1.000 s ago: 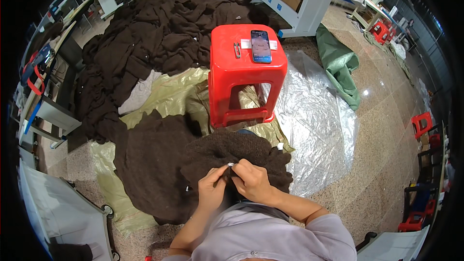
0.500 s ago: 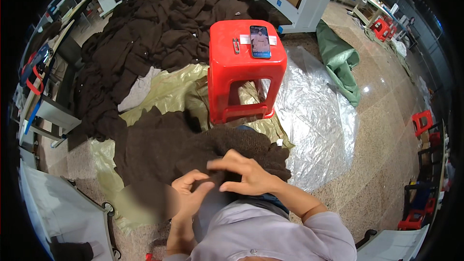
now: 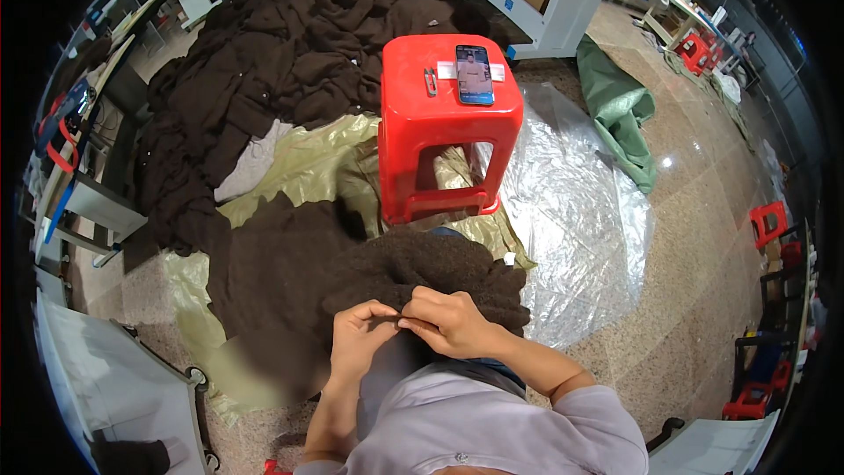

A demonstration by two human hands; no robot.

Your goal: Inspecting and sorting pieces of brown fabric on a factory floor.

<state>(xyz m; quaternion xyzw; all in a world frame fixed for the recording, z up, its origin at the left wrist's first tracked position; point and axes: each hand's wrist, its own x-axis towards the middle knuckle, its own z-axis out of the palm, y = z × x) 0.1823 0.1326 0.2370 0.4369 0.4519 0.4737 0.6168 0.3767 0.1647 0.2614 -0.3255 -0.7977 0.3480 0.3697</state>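
A dark brown knit garment (image 3: 290, 273) is bunched across my lap and spreads over the floor sheet in front of me. My left hand (image 3: 359, 339) pinches a bit of its edge between thumb and fingertips. Right beside it, my right hand (image 3: 450, 324) pinches the same edge, and the fingertips of both hands nearly meet. Whatever lies between the fingertips is mostly hidden. Beyond the garment stands a red plastic stool (image 3: 453, 123). On its seat lie a phone (image 3: 475, 76) with its screen lit and a small pair of thread snips (image 3: 430, 82).
A large heap of dark brown garments (image 3: 264, 53) fills the far left. Yellowish plastic sheeting (image 3: 321, 154) lies under the work, with clear plastic (image 3: 576, 229) to the right. A green tarp (image 3: 611, 110), white-and-blue table (image 3: 505, 0) and wheeled white cart (image 3: 123, 378) stand around.
Both hands have come together. My left hand has shifted right and up, my right-hand fingers have closed, and the two now pinch the brown fabric side by side.
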